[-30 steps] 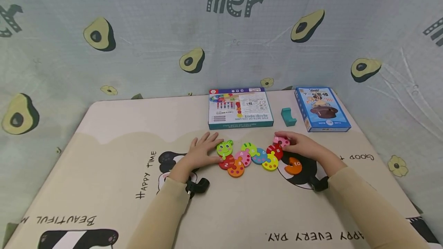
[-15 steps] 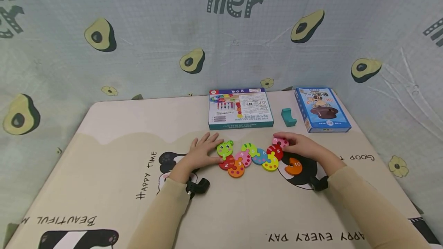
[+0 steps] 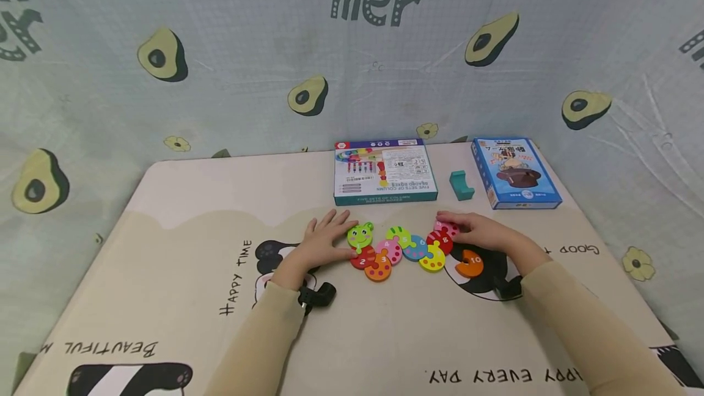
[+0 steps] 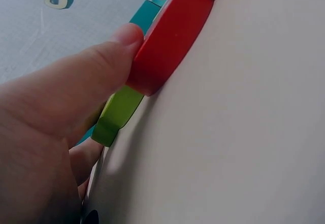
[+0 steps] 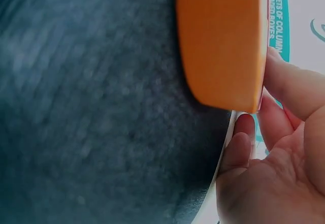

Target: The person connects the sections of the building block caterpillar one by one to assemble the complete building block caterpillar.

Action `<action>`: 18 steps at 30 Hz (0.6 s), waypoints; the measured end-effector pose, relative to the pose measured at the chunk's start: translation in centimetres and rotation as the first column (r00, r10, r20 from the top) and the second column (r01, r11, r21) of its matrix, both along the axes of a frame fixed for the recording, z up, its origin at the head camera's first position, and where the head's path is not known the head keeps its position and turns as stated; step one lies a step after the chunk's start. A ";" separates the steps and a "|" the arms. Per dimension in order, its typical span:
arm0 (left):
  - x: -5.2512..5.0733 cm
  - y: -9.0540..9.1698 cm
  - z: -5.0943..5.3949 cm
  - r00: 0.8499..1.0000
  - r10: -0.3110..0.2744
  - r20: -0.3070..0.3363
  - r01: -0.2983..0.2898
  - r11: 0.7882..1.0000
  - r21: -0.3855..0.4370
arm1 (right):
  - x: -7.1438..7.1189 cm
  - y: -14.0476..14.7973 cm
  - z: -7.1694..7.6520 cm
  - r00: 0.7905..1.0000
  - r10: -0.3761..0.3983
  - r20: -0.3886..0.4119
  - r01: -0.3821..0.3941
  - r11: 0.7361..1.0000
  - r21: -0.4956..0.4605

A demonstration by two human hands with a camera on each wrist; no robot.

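Note:
A row of colourful numbered jigsaw pieces lies on the mat as a caterpillar, from the green smiling head (image 3: 360,234) at the left to a pink piece (image 3: 445,227) at the right. My left hand (image 3: 319,245) has its fingers spread beside the head. Its thumb touches the edge of the red piece (image 4: 170,41) marked 2. With thumb and fingers, my right hand (image 3: 486,232) holds the pink end piece, partly covering it, next to the red piece (image 3: 439,241) marked 8. A loose orange piece (image 3: 470,263) marked 10 lies apart, below my right hand.
Behind the caterpillar lies a flat white and teal box (image 3: 385,176). A blue box (image 3: 517,173) is at the back right, with a small teal block (image 3: 461,186) between the two. The printed mat (image 3: 192,286) ends at a curtain (image 3: 236,47) with avocados.
The right hand has shifted the pink piece very slightly against the red 8 piece. The left hand has kept its place. The whole view has moved a little.

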State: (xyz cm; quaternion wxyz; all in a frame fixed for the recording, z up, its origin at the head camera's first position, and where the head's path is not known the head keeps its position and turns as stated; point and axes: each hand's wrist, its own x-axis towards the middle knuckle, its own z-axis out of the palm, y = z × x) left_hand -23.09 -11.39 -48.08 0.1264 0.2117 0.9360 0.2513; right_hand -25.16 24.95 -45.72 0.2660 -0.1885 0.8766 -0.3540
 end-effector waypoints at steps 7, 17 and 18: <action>0.0 0.1 0.0 1.000 -0.016 0.003 0.016 1.000 -0.005 | 2.1 0.7 0.9 0.995 -0.004 -0.102 0.006 1.000 0.015; 0.0 0.1 0.4 1.000 -0.009 0.005 0.009 1.000 -0.012 | 6.7 1.4 0.9 0.974 0.012 -0.224 0.020 0.990 0.140; 0.0 0.1 0.3 1.000 -0.010 0.002 0.010 1.000 -0.014 | 6.8 1.4 0.7 0.977 0.012 -0.215 0.020 0.989 0.143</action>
